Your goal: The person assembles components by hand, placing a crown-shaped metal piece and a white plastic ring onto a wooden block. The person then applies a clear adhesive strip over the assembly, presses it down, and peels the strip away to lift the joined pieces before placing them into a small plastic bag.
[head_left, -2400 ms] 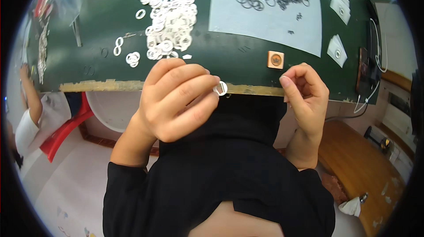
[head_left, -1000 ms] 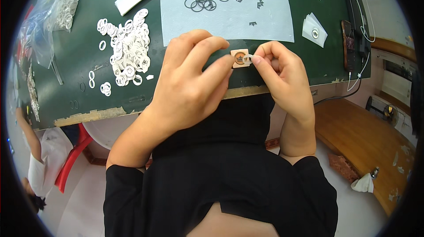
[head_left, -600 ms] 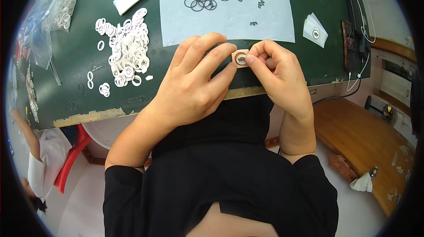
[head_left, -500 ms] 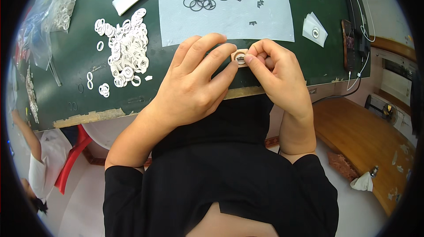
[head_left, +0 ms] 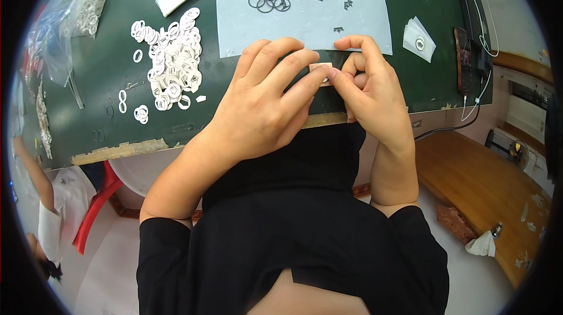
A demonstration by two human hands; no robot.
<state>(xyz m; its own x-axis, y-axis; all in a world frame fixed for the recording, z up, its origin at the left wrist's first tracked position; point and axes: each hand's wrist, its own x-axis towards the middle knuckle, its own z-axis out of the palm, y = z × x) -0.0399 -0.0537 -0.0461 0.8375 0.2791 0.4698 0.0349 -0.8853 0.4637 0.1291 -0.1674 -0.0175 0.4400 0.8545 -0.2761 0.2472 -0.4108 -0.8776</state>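
Observation:
A small tan square block (head_left: 320, 67) with a round recess lies between my hands near the table's front edge. My left hand (head_left: 264, 95) reaches in from the left, its thumb lying across the block and the fingertips at its far-left side. From the right, my right hand (head_left: 372, 89) has its thumb tip pressed at the block's right edge. Its index finger is lifted, while the other fingers curl in behind the thumb. Most of the recess is covered by fingers; a pale piece inside barely shows.
Left of my hands lies a pile of white oval rings (head_left: 176, 60). A pale sheet (head_left: 305, 27) holds black rings (head_left: 270, 3) and small black pieces. White cards (head_left: 419, 39) and a phone (head_left: 463, 60) are at right. Clear plastic bags (head_left: 53, 33) lie far left; a person's arm (head_left: 35, 168) shows beyond.
My left thumb has come down over the block, hiding more of its recess. My right index finger has lifted away from the block. The view has shifted slightly.

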